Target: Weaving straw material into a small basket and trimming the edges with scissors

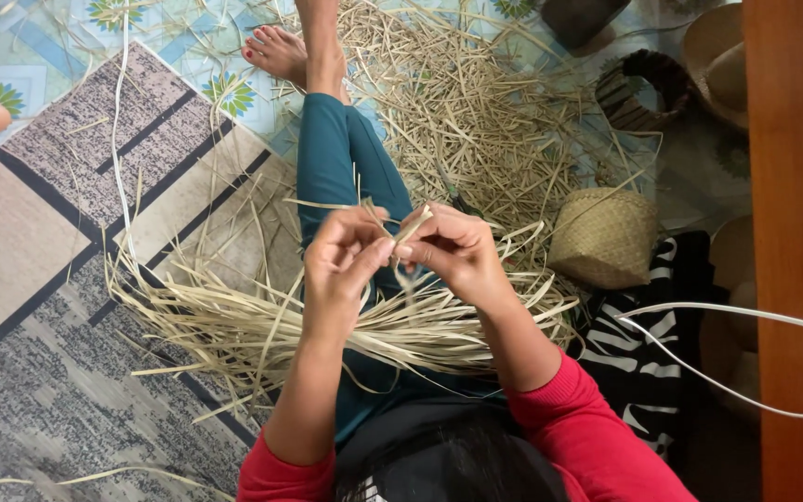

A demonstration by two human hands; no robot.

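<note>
Both hands, left hand (344, 253) and right hand (450, 247), are pinching a thin pale straw strip (415, 226) between closed fingertips above the lap, keeping it taut; a fanned bundle of dried straw strips (327, 330) is lying across the teal-trousered legs (346, 158), within reach.

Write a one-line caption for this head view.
Seated on a patterned mat, both hands, left hand and right hand, pinch pale straw strips fanned across the lap, a small woven basket nearby.
</note>
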